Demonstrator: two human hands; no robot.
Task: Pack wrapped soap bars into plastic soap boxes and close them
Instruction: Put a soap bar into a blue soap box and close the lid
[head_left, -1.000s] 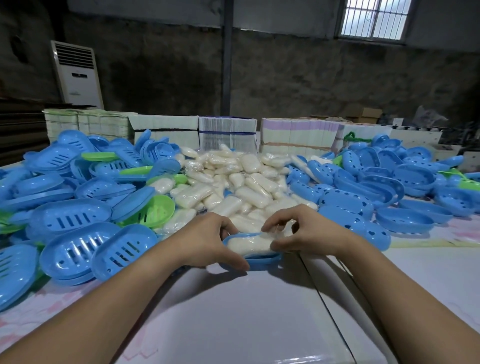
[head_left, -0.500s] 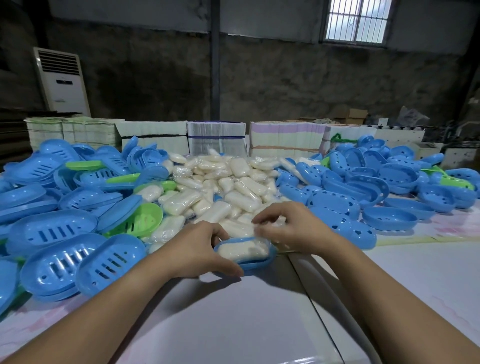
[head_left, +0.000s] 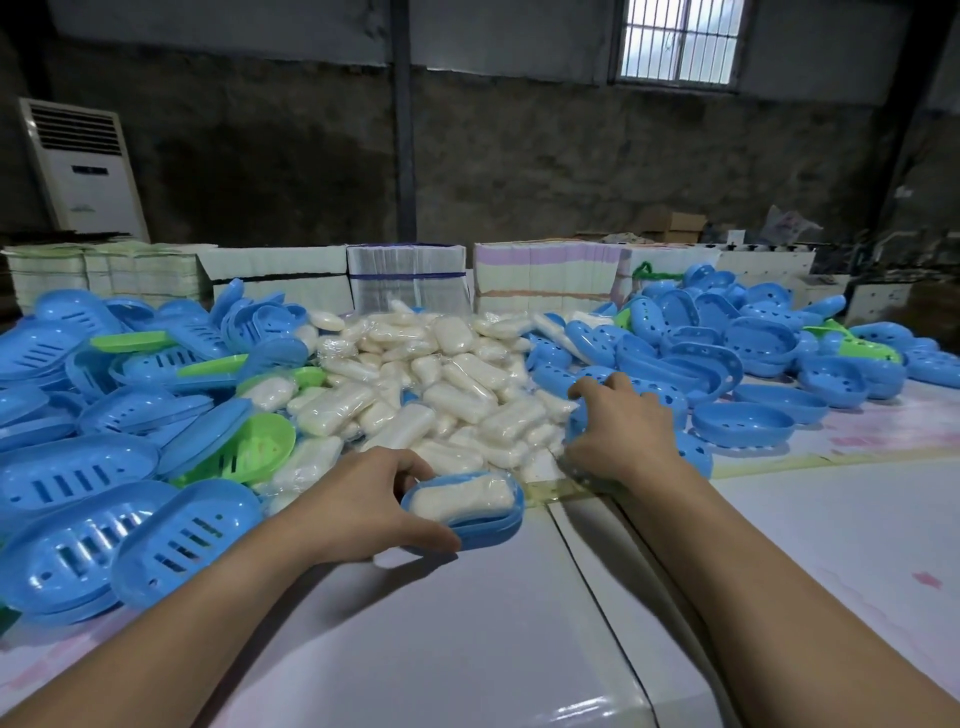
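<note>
At lower centre I see the blue soap box, wrapped soap bar inside, uncovered. My left hand grips its edge. My right hand has left it, fingers spread on blue lids at centre right, likely fetching one.

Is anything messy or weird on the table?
Nothing looks broken or spilled. The odd ones out are a few green trays among heaps of blue trays. The soap box the left hand holds is still open.
</note>
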